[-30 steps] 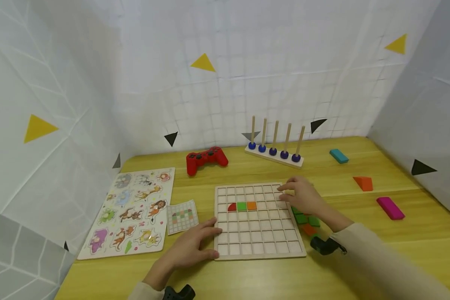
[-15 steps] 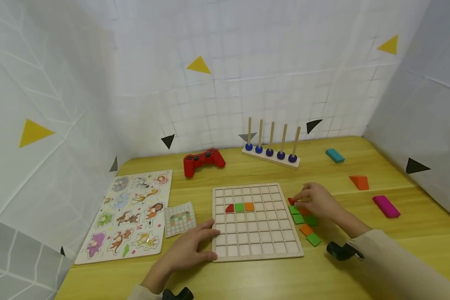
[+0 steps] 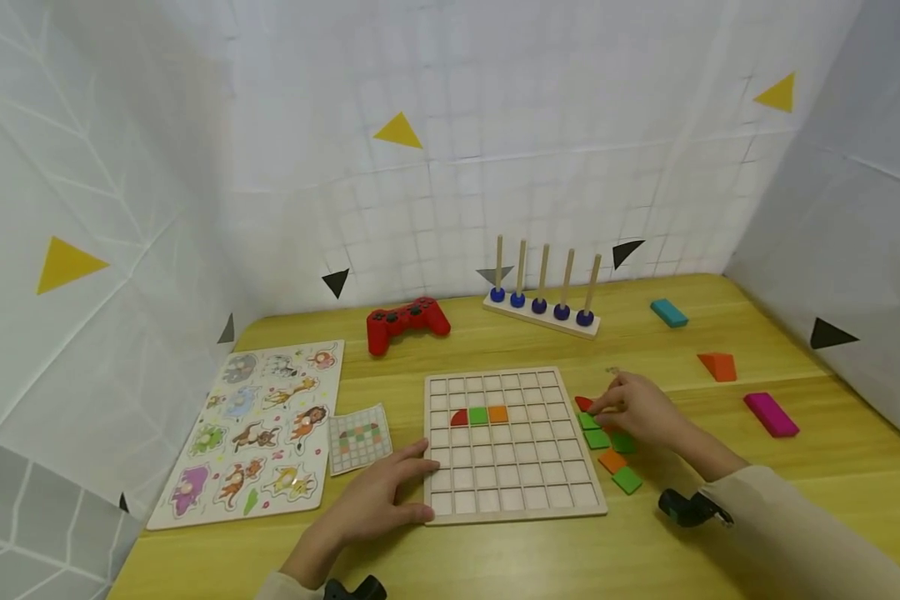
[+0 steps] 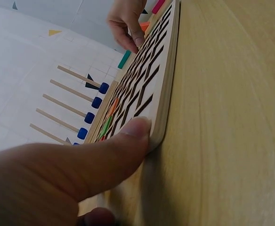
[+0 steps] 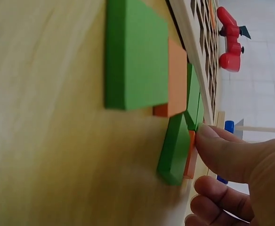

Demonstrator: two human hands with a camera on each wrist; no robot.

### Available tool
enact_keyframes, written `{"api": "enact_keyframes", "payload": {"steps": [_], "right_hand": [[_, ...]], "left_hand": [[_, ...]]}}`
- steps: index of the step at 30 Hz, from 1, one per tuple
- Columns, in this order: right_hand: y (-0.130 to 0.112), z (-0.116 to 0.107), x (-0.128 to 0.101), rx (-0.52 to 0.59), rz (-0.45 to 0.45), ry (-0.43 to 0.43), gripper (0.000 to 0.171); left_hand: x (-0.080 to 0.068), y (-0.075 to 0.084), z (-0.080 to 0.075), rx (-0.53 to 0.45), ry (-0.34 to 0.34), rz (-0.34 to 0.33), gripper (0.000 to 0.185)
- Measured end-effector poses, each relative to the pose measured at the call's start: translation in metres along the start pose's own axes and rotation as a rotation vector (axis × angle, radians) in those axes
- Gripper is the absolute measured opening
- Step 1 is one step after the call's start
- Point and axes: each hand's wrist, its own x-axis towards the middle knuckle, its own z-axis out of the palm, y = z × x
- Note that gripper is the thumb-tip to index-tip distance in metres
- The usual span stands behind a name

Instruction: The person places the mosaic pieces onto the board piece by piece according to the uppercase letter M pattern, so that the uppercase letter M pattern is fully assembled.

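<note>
At the left edge of the yellow wooden table [image 3: 495,567], a flat animal puzzle board [image 3: 258,429] with coloured animal shapes is lying, and just beside it to the right a small printed grid pattern card [image 3: 359,437] is resting. Behind these, toward the back wall, a red game controller [image 3: 407,320] is sitting. The left hand [image 3: 378,500] is pressing against the near left corner of the square pale wooden grid tray [image 3: 512,508], its fingers lying loosely spread and its thumb pushing at the tray's edge, gripping nothing. Inside the tray, a red quarter-round tile [image 3: 460,417], a green square tile [image 3: 479,414] and an orange square tile [image 3: 498,413] are sitting side by side in one row. Behind the tray, a wooden peg rack [image 3: 543,312] with five upright pegs and blue beads at their feet is standing. Just right of the tray, a loose cluster of green and orange square tiles [image 3: 613,458] is lying on the table, and the right hand [image 3: 637,408] is hovering over the far end of it, fingertips curling down onto a small red tile [image 3: 583,403]; whether they are actually pinching it cannot be told. Further right, well apart, a teal rectangular block [image 3: 668,313], an orange wedge block [image 3: 718,366] and a magenta rectangular block [image 3: 770,414] are lying.
</note>
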Motion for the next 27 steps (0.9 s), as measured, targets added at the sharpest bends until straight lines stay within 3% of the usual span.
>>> {"api": "enact_keyframes", "payload": {"steps": [27], "right_hand": [[0.02, -0.009, -0.012, -0.027, 0.173, 0.001, 0.018]], "left_hand": [[-0.001, -0.001, 0.001, -0.002, 0.001, -0.009, 0.059]]}}
